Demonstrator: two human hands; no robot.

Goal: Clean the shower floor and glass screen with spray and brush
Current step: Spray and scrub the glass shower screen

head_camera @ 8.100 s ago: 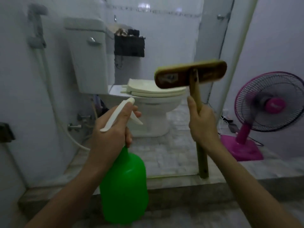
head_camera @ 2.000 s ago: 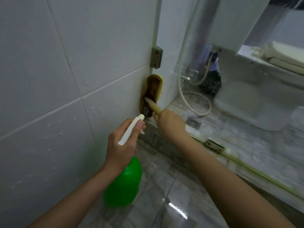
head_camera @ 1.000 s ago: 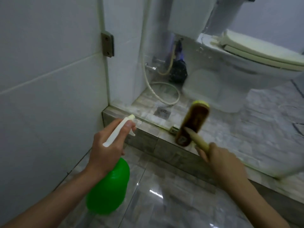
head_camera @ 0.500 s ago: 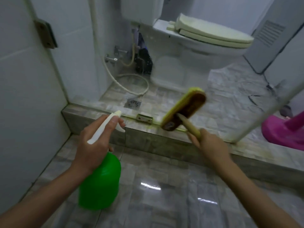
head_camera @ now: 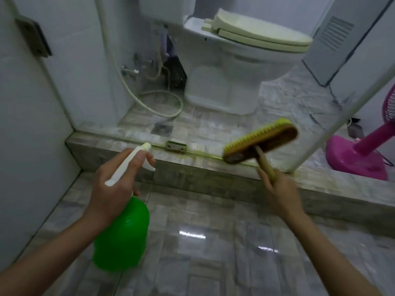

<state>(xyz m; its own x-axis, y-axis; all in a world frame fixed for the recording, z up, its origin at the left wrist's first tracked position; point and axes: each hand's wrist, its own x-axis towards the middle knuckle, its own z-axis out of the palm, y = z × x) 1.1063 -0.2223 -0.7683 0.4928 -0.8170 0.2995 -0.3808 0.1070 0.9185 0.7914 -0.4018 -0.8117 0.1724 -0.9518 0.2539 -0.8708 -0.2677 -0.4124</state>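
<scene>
Left hand gripping green spray bottle by trigger head, right hand clutching brush handle, bristles up against glass screen, above stone kerb.

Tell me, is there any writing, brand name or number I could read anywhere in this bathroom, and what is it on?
No text can be read.
Brush: dark patches on its back, perhaps labels, too blurred to read.
Bottle: plain green on the side in view, no label showing.
Toilet: no brand mark visible.
</scene>
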